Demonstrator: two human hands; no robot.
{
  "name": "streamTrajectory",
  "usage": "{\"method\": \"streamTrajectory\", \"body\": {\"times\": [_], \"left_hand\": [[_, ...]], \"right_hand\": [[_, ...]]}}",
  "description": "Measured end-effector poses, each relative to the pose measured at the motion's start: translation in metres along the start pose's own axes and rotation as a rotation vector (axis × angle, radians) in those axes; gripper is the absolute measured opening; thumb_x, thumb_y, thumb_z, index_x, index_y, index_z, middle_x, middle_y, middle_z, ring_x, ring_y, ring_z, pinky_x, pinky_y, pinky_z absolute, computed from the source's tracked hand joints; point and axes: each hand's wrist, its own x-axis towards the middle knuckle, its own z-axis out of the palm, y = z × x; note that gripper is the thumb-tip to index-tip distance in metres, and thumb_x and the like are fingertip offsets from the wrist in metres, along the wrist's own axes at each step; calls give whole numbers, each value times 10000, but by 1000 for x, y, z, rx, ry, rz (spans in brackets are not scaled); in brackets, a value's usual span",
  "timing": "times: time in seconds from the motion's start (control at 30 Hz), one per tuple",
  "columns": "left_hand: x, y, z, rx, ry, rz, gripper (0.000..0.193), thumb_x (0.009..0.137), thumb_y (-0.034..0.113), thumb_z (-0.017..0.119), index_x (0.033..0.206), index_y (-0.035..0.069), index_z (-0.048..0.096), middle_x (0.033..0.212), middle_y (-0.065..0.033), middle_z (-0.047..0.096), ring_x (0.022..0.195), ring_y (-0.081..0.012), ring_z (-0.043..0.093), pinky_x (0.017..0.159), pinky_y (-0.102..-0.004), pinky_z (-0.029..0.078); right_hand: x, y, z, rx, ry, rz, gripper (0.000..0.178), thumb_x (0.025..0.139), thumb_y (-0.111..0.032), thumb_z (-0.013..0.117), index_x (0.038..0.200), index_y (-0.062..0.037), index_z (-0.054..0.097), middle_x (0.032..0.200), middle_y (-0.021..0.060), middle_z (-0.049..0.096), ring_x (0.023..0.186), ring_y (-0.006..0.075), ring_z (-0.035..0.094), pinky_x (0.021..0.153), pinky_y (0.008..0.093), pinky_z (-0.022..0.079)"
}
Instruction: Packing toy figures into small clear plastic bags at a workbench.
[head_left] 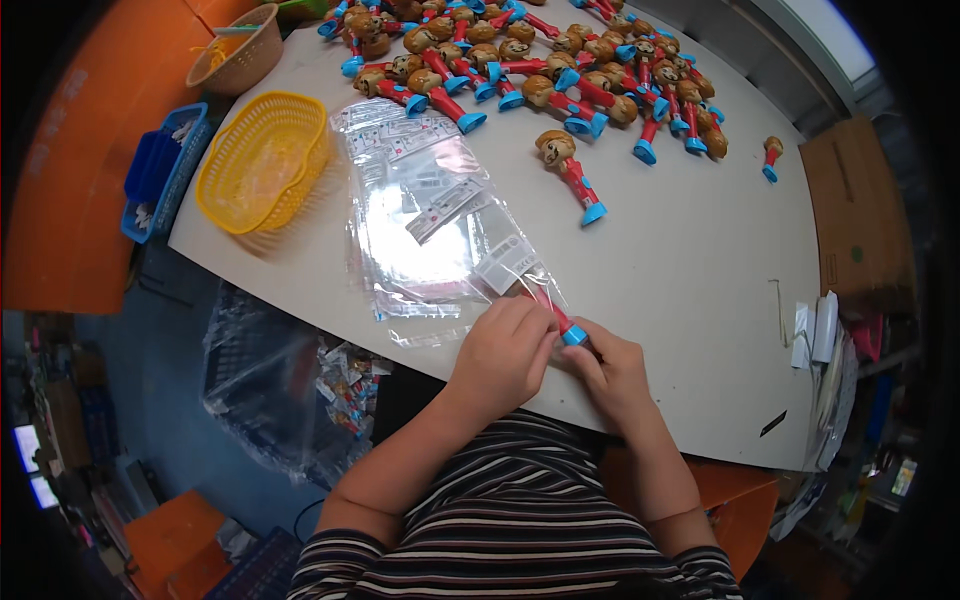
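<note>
One toy [558, 316] seemingly half bagged, plenty to go.
At the table's [690, 310] near edge, the right hand [613, 372] grips its foot, the left hand [506, 350] pinches the bag [508, 262]; packets [350, 388] (filled, apparently) lie below; loose toys [605, 75] heap beyond.

a pale table [690, 320] spreads above a blue floor [175, 400]; an orange panel [70, 190] rises at left, a bright pane [830, 35] glows at upper right.
</note>
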Motion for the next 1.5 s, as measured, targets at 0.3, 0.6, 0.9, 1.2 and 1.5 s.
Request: {"method": "streamTrajectory", "body": {"times": [0.3,0.6,0.9,1.2,1.5], "left_hand": [[-8,-4,-10,-13,20,-45,167,783,-8,690,921,13,598,894,-146,607,853,-351,594,765,-414,483],[-9,1,-18,17,-17,-12,143,792,2,681,906,18,597,885,-142,603,829,-343,589,747,-413,481],[-19,5,-43,198,-49,-144,176,767,-3,687,915,36,600,907,-132,588,882,-337,580,787,-423,468],[-26,23,-35,256,58,-64,223,764,50,742,970,71,662,932,-85,585,863,-303,580,782,-398,454],[-46,9,2,436,100,-26,264,754,43,723,1009,56,654,962,-84,601,889,-296,589,804,-391,458]], "right_hand": [[4,5,-3,-124,124,-188,335,729,-182,850,1007,-42,725,726,71,612,607,200,601,563,312,489],[39,-10,15,-322,296,-449,422,733,-82,815,1070,-39,565,1146,155,572,990,315,600,736,364,523],[39,-18,18,26,-126,42,221,917,-77,683,1097,46,645,877,106,701,733,156,649,694,281,533],[37,-24,8,627,-343,456,229,985,-139,618,1080,61,674,911,94,717,820,120,690,734,226,566],[26,-31,15,833,-298,616,261,1001,-169,584,1076,68,664,946,120,710,841,163,710,774,279,605]]}}
